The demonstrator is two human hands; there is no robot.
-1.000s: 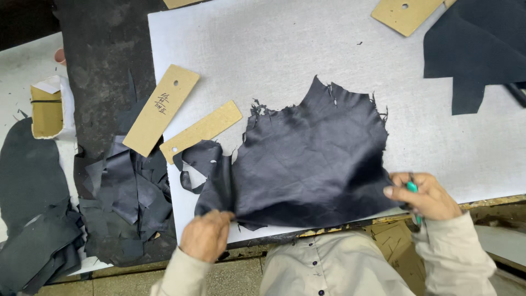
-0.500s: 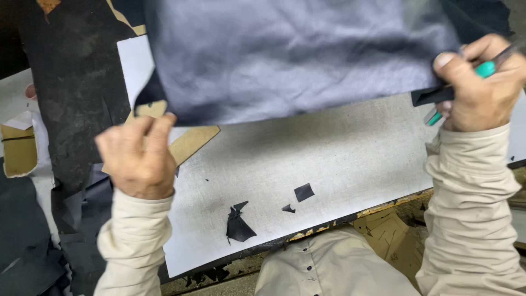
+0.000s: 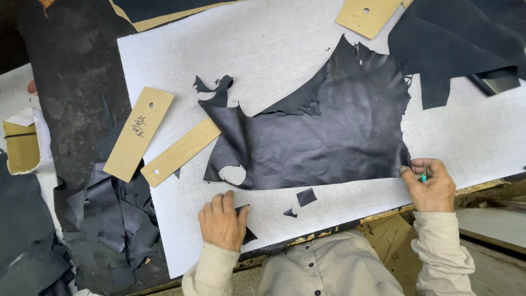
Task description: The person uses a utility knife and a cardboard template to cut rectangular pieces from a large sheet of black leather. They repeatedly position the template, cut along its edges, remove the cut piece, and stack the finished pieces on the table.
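Flat on the pale grey cutting board (image 3: 285, 49) lies a dark leather hide (image 3: 329, 131), its upper edge ragged and torn, its lower edge cut fairly straight, with a rounded notch missing near its lower left corner. Bare board shows above the hide and in a narrow strip below it, where three small leather scraps (image 3: 306, 197) lie apart from each other. The right hand (image 3: 431, 185) pinches the hide's lower right corner between thumb and fingers and also grips a thin green tool (image 3: 423, 177). The left hand (image 3: 222, 221) rests palm down on the board near its front edge, fingers loosely spread, holding nothing, its fingertips touching one scrap. Two long tan cardboard templates (image 3: 138, 133), each with a punched hole, lie slanted across the board's left edge, one touching the hide. Another cardboard piece (image 3: 368, 15) sits at the top, beside a second dark hide (image 3: 455, 49). The leather has a soft, creased sheen; the board looks woven and matte. Left of the board, a heap of leather offcuts (image 3: 112, 219) covers the dark desk (image 3: 66, 71).
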